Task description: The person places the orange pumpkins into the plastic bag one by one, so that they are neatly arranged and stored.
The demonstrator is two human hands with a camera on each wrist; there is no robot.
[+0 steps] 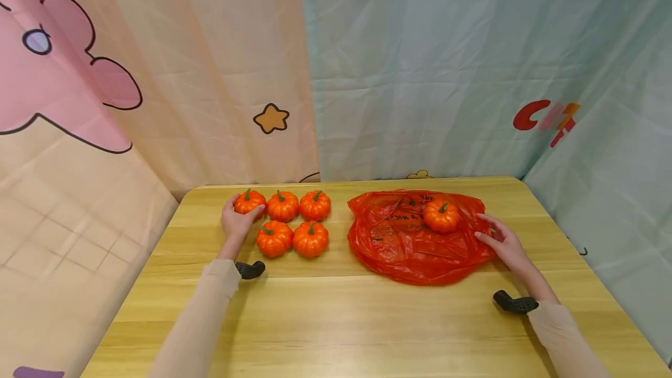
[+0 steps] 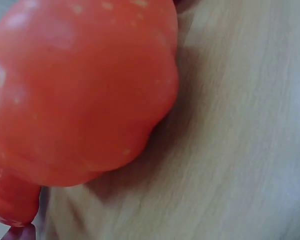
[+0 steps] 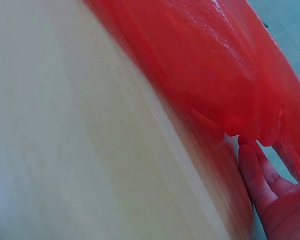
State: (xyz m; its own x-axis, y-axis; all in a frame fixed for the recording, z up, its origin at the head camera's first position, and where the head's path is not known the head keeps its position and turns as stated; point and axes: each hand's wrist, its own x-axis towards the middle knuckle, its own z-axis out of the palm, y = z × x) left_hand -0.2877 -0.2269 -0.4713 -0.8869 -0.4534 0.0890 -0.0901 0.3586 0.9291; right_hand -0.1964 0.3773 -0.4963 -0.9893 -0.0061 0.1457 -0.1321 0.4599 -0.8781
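Note:
In the head view, my left hand (image 1: 237,221) holds a small orange pumpkin (image 1: 249,202) with a green stem, thumb on its right and fingers round its left side. This one is the leftmost of a back row of three. A pumpkin (image 2: 85,90) fills much of the left wrist view. To the right lies a crumpled red plastic bag (image 1: 404,255) with another pumpkin (image 1: 441,216) over its right half. My right hand (image 1: 506,247) touches the bag's right edge, thumb and fingers spread apart. In the right wrist view, its fingers (image 3: 255,172) lie extended at the bag's edge.
Two pumpkins, one on the left (image 1: 274,239) and one on the right (image 1: 311,239), form a front row close to the back one. Everything lies on a wooden table (image 1: 336,319). A printed curtain (image 1: 409,86) hangs right behind the table's back edge.

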